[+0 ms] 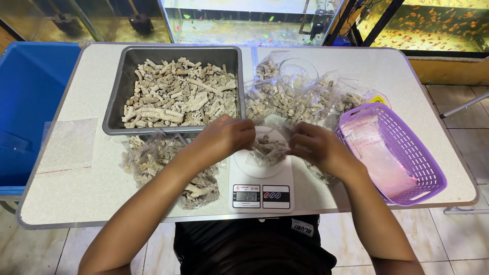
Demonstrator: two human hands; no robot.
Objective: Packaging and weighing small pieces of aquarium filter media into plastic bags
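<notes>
A small clear plastic bag [268, 148] holding pale coral rubble pieces sits on the round pan of a white digital kitchen scale [261, 196] near the table's front edge. My left hand [226, 136] grips the bag's top edge on its left side. My right hand [315, 145] pinches the same top edge on its right side. Both hands hover just above the scale pan.
A grey metal tray [114, 104] full of coral rubble stands at the back left. Filled clear bags lie at the front left [153, 155] and back middle [290, 99]. A purple basket [412, 168] of empty bags sits right. A blue bin [28, 102] stands left of the table.
</notes>
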